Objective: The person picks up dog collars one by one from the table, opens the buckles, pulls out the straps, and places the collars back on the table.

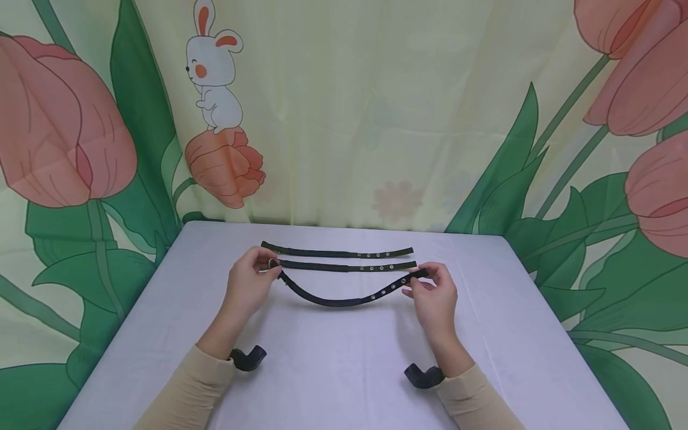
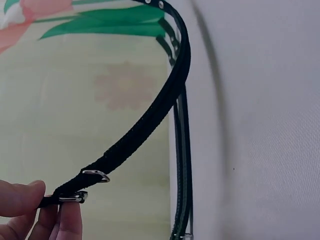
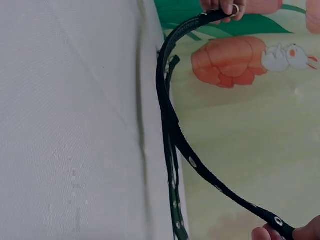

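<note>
A black collar sags in a curve between the two hands, above the table. My left hand pinches its buckle end between thumb and fingers; the metal buckle and a D-ring show in the left wrist view. At the other end, my right hand pinches the strap's tip, past a row of metal eyelets. Behind it, two more dark collars lie stretched side by side on the table: a rear collar and a nearer collar, both with eyelets toward the right.
The table has a white cover. A curtain printed with tulips and a rabbit hangs right behind its far edge. A black wrist device sits at the left cuff, and a matching device at the right.
</note>
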`<state>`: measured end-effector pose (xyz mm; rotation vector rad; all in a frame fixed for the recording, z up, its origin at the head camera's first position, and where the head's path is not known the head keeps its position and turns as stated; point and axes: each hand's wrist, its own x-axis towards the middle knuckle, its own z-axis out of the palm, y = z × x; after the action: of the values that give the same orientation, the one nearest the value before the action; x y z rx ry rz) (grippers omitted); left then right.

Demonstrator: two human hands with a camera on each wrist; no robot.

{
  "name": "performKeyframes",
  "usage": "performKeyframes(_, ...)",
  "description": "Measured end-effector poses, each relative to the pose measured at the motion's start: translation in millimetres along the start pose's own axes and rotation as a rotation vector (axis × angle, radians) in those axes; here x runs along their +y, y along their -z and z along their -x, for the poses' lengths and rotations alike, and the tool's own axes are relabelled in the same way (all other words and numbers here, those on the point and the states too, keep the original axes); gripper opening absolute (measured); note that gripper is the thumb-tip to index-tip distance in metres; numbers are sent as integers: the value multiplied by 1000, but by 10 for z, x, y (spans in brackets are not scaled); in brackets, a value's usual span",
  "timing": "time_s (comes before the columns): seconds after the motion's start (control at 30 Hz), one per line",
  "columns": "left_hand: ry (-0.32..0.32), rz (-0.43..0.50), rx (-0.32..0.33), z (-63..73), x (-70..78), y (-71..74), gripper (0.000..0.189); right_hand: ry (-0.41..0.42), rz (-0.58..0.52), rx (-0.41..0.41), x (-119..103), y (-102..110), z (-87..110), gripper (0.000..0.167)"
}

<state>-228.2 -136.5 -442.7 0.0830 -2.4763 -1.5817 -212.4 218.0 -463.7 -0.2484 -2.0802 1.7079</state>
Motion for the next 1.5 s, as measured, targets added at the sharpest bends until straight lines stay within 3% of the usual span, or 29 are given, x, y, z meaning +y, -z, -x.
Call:
performKeyframes(0.27, 48, 27, -19, -127, -123, 89, 29, -18, -15, 5, 114, 13, -98, 35)
performKeyframes(0.57, 120, 27, -18, -260, -281, 161, 29, -153, 3, -34, 191, 32, -212, 31)
performKeyframes(0.8, 159, 41, -19, -351, -434, 178, 28, -201, -64, -55, 250, 9, -287, 29)
performKeyframes(1.07, 162, 142, -19, -392, -555, 196, 30, -235, -73, -70, 322, 4, -357, 28)
performKeyframes(1.37, 260, 265, -33, -439, -625, 181, 33, -346, -48, -75, 386, 18, -434, 31)
performKeyframes(1.5, 279, 247, -40, -447, -670, 187, 34, -379, -43, -82, 414, 30, -450, 32)
